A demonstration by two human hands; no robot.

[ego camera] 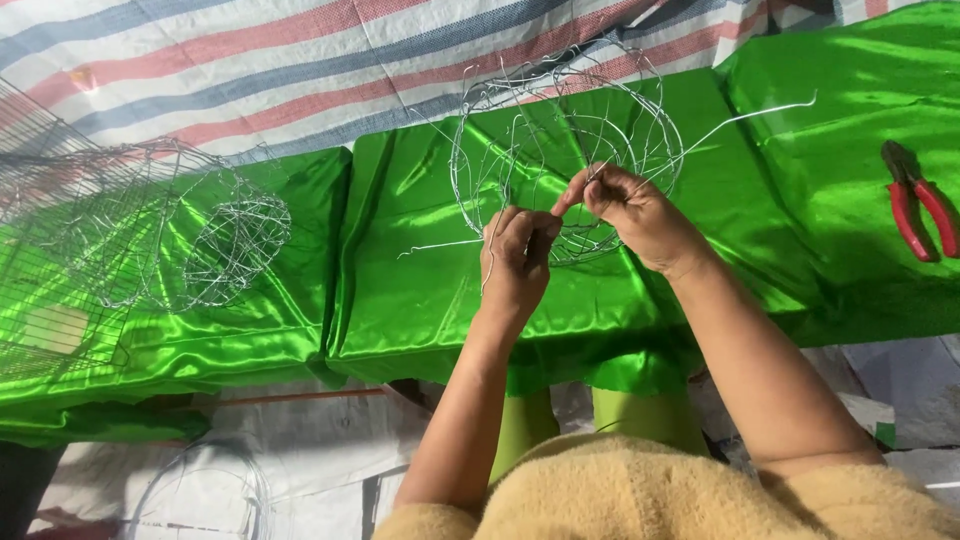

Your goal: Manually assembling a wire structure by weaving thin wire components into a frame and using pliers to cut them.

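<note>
**Both hands pinched on a round wire frame over the green cloth**

So here's the setup: a table covered in shiny green cloth [420,290], and the person is working at its near edge, roughly in the middle. The left hand [517,262] has its fingers curled in tight, pinching a thin wire strand at the lower rim of a rounded wire frame [565,150]. The right hand [632,212] is just beside it, thumb and forefinger closed narrow on another bit of the same frame. The two hands nearly touch.

The frame itself looks tilted up off the cloth, held in the air toward the far edge, with loose wire ends sticking out to the left and right.

Other stuff around: red-handled pliers [922,212] lying near the right edge, well apart from the hands. Toward the left edge there's another wire shape [205,240], plus a flat wire mesh panel [50,260] at the left corner. Striped tarp [250,60] behind it all.
</note>
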